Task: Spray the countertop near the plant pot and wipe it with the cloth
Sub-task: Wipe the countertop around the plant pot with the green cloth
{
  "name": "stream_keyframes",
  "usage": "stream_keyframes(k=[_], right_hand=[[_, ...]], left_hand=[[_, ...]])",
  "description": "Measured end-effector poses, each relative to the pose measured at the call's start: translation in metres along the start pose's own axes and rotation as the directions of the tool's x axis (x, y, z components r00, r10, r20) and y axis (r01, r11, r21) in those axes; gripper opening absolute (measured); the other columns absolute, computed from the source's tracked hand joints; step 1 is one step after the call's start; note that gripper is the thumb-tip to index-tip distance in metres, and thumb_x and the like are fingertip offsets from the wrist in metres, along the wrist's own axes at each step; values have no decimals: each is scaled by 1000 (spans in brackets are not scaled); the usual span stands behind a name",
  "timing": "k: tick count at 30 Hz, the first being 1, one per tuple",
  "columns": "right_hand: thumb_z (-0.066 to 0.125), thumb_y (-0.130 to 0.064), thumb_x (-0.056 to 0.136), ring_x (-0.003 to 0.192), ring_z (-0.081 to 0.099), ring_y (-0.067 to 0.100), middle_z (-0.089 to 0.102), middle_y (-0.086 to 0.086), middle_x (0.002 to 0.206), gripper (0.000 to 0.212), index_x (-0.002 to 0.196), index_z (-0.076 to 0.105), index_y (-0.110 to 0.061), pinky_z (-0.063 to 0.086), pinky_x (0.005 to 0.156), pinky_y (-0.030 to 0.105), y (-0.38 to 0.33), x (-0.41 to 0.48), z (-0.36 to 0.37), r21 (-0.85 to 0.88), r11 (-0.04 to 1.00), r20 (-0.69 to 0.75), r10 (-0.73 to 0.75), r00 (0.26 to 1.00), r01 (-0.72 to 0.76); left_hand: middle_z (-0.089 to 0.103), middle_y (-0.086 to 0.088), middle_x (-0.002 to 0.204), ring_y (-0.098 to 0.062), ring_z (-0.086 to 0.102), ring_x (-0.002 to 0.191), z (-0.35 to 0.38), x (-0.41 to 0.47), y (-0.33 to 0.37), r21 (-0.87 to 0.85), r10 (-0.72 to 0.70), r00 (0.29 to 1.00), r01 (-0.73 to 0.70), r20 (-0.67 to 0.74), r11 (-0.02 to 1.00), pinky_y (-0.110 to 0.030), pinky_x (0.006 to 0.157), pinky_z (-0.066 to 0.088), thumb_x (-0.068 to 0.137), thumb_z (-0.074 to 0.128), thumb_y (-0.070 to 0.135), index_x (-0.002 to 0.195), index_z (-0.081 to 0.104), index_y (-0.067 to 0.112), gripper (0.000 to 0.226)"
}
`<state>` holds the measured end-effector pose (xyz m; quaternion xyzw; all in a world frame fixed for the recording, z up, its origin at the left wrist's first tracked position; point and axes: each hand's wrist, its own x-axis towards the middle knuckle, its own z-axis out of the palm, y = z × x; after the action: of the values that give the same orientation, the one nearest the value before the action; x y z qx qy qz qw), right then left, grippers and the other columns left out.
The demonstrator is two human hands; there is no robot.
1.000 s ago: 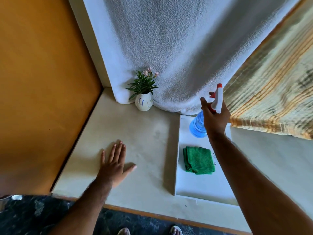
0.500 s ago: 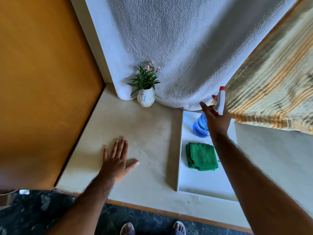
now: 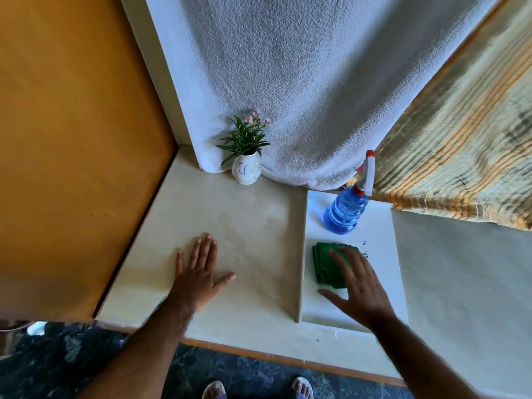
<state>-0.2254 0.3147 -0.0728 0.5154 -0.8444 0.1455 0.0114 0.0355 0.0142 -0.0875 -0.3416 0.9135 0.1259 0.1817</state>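
Note:
A small white plant pot (image 3: 246, 169) with green leaves and pink flowers stands at the back of the cream countertop (image 3: 247, 223). A blue spray bottle (image 3: 347, 210) with a white and red trigger head stands alone on a white board (image 3: 383, 246). In front of it lies a folded green cloth (image 3: 325, 264). My right hand (image 3: 357, 286) hovers over the cloth with fingers spread, covering its right part. My left hand (image 3: 198, 275) lies flat on the countertop, fingers apart.
A white towel (image 3: 302, 82) hangs behind the pot and bottle. A striped yellow fabric (image 3: 460, 145) drapes at the right. An orange panel (image 3: 72, 139) walls the left side. The countertop's front edge runs above a dark floor, where my sandalled feet show.
My right hand let go of the spray bottle, which now stands on the board, and moved back toward me over the green cloth. My left hand stayed flat.

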Motion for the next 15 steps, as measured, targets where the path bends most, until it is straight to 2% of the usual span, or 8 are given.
stream_keyframes(k=[2, 5, 9, 12, 15], right_hand=[[65, -53, 88, 146, 30, 30, 35, 14, 157, 82, 152, 34, -12, 32, 118, 48, -2, -2, 7, -34, 999, 35, -30, 999, 31], [72, -34, 88, 146, 31, 31, 34, 17, 157, 76, 150, 37, -7, 33, 116, 52, -5, 2, 12, -65, 998, 70, -2, 998, 7], [66, -10, 89, 148, 26, 29, 33, 16, 158, 70, 151, 33, -6, 20, 122, 45, -4, 2, 15, -45, 999, 82, -4, 997, 8], [62, 11, 85, 146, 30, 32, 32, 15, 157, 74, 150, 32, -5, 25, 120, 47, -4, 4, 12, -10, 1000, 98, 13, 995, -12], [63, 20, 78, 140, 40, 35, 36, 12, 154, 75, 146, 42, -3, 30, 113, 47, -11, 8, 6, 25, 996, 82, 85, 993, -87]], left_hand=[[-38, -4, 158, -20, -30, 148, 1, 0, 0, 3, 0, 1000, 0, -12, 1000, -56, 120, -15, 65, -18, 88, 147, -32, 17, 110], [-38, -4, 158, -20, -30, 148, 2, 1, 0, 10, -1, 1000, 1, -20, 1000, -56, 121, -14, 70, -12, 86, 147, -33, 18, 106], [-39, -3, 158, -20, -31, 148, 4, 1, -1, 26, -2, 1000, 3, -23, 1000, -56, 120, -15, 71, -11, 86, 147, -34, 19, 104], [-37, -3, 159, -20, -29, 148, 4, 2, -1, 8, 3, 1000, -3, -30, 1000, -57, 120, -14, 72, -9, 87, 149, -31, 18, 106], [-35, -3, 160, -19, -29, 149, 3, 2, -1, 3, 7, 999, -7, -37, 1000, -57, 121, -13, 72, -8, 86, 149, -31, 17, 106]])
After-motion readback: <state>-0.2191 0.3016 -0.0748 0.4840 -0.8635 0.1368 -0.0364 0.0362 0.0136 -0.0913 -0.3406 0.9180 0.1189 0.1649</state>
